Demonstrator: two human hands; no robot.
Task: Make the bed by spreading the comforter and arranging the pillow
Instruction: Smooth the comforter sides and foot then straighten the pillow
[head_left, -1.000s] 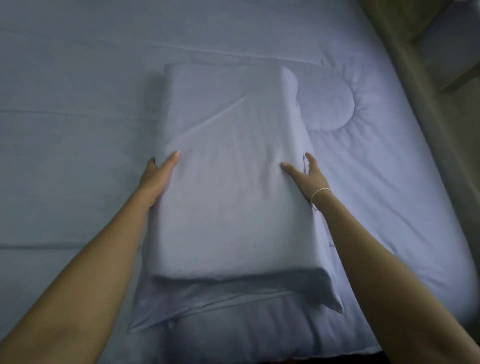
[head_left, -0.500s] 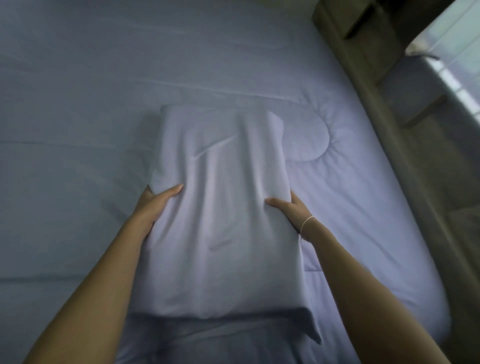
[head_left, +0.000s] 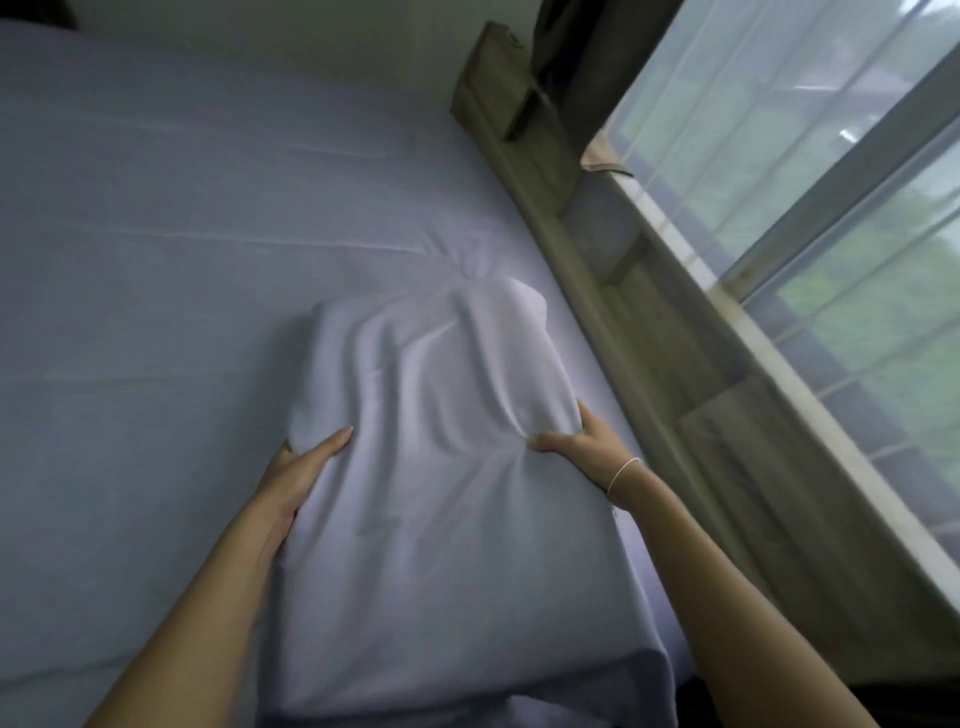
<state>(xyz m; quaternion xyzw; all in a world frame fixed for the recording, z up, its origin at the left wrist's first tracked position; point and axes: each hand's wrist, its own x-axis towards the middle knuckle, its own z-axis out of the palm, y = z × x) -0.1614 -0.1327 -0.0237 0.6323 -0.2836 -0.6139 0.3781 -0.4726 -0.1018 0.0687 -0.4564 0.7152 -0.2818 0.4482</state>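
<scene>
Both hands are on the pillow (head_left: 415, 467), one at each long side. Going from the left: I see the comforter (head_left: 182, 312) spread over the bed, pale lavender, fairly flat, with a few long shallow creases running left to right across it. It fills the left and far part of the view.

Next comes the left hand (head_left: 296, 467). It grasps the pillow's left edge, thumb lying across the top of the fabric; the other fingers are hidden beneath, so I cannot say how they lie.

Between the hands sits the pillow itself, in a pale case of the same colour, lying on the comforter near the right edge of the bed with its length running from near to far. Its far end rises in a rounded hump and the cover shows folds radiating from the right-hand grip. Loose case fabric hangs at the near end.

Then the right hand (head_left: 582, 444) grasps the pillow's right edge, thumb pressed into the top surface and fingers curled round the side. A thin bracelet (head_left: 621, 475) circles that wrist.

Further right, a wooden bed frame (head_left: 649, 364) runs alongside the mattress, and beyond it stands a window (head_left: 831, 182) with a sheer curtain.
</scene>
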